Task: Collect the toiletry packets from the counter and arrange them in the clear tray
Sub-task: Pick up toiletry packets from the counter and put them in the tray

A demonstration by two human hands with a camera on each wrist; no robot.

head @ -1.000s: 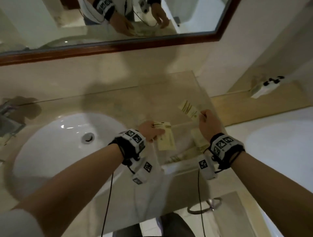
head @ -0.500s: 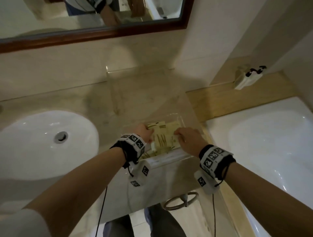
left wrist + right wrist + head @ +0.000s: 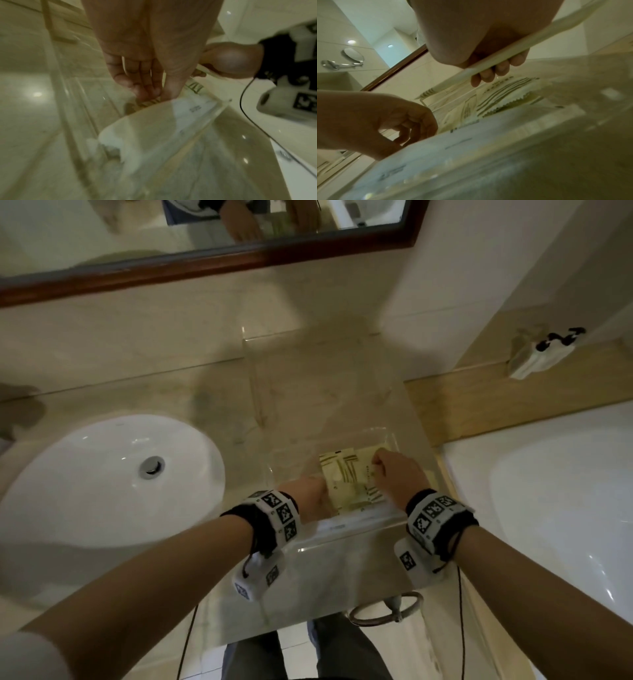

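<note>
Cream packets, at least two, lie in one clear tray.

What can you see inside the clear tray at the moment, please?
Inside the clear tray lie overlapping cream toiletry packets with olive stripes. The left hand and the right hand, which grips a long flat packet, cover the rest, so no count is possible.

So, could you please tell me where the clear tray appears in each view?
Head: clear tray sits right of centre, beside the sink.
Left wrist: its near wall fills the lower middle.
Right wrist: the wall crosses the lower half.
Shared landmark: striped packets inside.
</note>
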